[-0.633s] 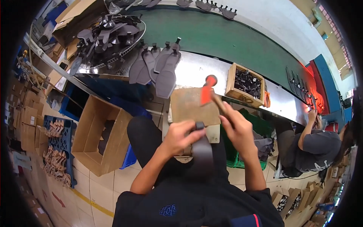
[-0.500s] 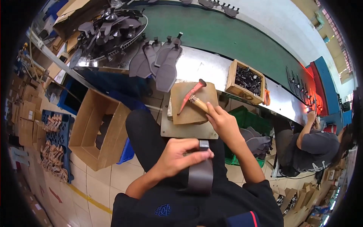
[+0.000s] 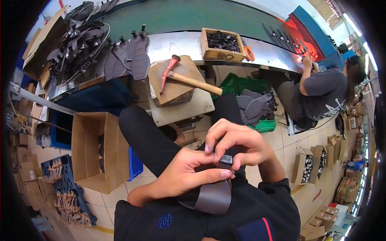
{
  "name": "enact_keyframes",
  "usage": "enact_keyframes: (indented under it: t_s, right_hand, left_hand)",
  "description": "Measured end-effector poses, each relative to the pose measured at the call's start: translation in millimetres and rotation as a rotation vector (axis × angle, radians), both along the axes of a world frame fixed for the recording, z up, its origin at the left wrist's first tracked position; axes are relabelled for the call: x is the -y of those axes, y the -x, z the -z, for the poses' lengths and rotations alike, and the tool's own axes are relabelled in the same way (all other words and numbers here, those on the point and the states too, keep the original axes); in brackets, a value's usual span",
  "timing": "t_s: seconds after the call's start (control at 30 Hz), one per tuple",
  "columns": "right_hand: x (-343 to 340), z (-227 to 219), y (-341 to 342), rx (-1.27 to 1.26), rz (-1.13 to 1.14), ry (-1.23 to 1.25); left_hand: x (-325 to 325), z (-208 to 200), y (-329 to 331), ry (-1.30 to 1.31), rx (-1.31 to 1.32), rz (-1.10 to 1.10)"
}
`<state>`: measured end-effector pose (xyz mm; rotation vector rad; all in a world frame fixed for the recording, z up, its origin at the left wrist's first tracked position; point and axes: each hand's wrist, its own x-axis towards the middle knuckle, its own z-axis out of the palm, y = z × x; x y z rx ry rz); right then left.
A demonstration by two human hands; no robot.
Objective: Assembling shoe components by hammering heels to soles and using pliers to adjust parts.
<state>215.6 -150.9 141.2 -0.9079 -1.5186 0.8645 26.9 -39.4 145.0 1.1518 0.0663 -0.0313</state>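
Note:
A dark brown heeled sandal [image 3: 215, 197] with a wide, smooth strap lies upside down against my lap. My left hand [image 3: 183, 170] is closed round its heel end, thumb along the near side. From the right, the thumb and fingers of my right hand [image 3: 241, 144] pinch the small black block-shaped heel end [image 3: 226, 161]. Whether a separate heel tip is between them I cannot tell. Beyond my hands, a hammer [image 3: 195, 83] with a red head and wooden handle rests on a brown-topped block [image 3: 185, 68], its handle overhanging the right side.
Behind the block, a metal bench edge [image 3: 177, 42] borders a green conveyor belt [image 3: 161, 18]. Soles with heels [image 3: 138, 58] lie left; a wooden box [image 3: 223, 54] holds small black parts. A green crate [image 3: 265, 125] stands right, a cardboard box [image 3: 116, 160] left. A co-worker [image 3: 325, 88] sits at right.
My right hand has let go of the hammer, now lying on the block, and has come to the sandal's heel. The view has shifted, and the sandal is turned slightly.

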Motion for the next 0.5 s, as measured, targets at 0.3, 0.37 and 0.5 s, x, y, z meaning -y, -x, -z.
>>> enact_keyframes:
  t_s: [0.3,0.37,0.5]
  right_hand:
    - [44.5,30.5,6.0,-0.243,-0.198,0.011]
    - [40.9,34.2,-4.1,-0.246,-0.252,0.026]
    - [42.6,37.6,-19.2,-0.293,-0.201,0.154]
  left_hand:
    - [57.0,18.7,3.5,0.084,0.085,0.099]
    - [67.4,19.9,0.8,0.144,0.067,0.006]
    - [80.4,29.6,-15.2,0.128,0.033,-0.191]
